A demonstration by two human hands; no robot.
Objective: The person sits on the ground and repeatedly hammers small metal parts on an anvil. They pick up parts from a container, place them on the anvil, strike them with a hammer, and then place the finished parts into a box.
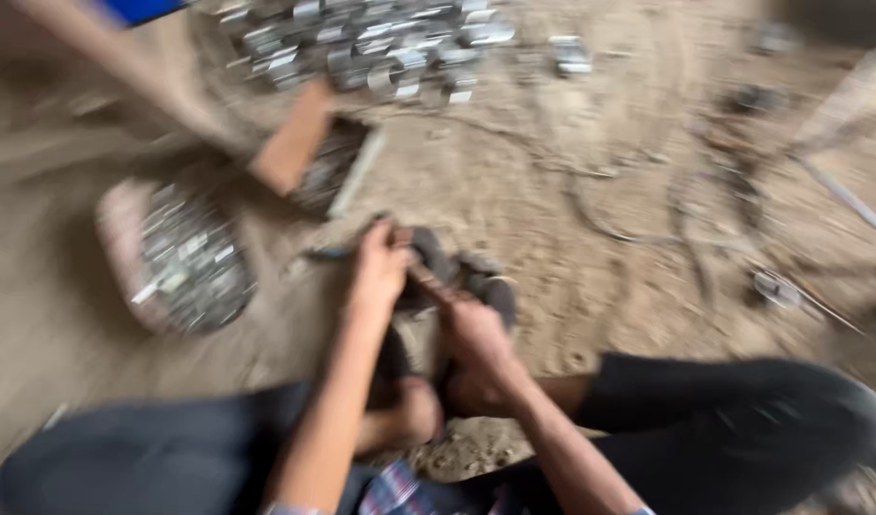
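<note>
Both hands sit close together at the middle of the view: the left hand is clenched round the upper end of a thin brownish rod or tool handle, and the right hand is closed lower down at about 5 o'clock from it, seemingly on the same piece, though motion blur hides the fingers and what exactly they grip. That piece lies across a cluster of dark rounded parts on the sandy floor, between the person's dark-trousered knees. With the hands this tight together, a slip of the rod could, I judge, drive one fist into the other or into the foot tucked just beneath them. Loose sand gives poor footing for the dark parts, so they may shift under force. Room is tightest at 9 to 11 o'clock: a pink tray of shiny metal pieces lies near, and an open wooden box just beyond. At 12 o'clock a heap of bright metal clips spreads out, with another person's arm reaching in at 10 o'clock. Curved wire loops lie at 2 o'clock; bare sand at 1 o'clock is the freest ground.
</note>
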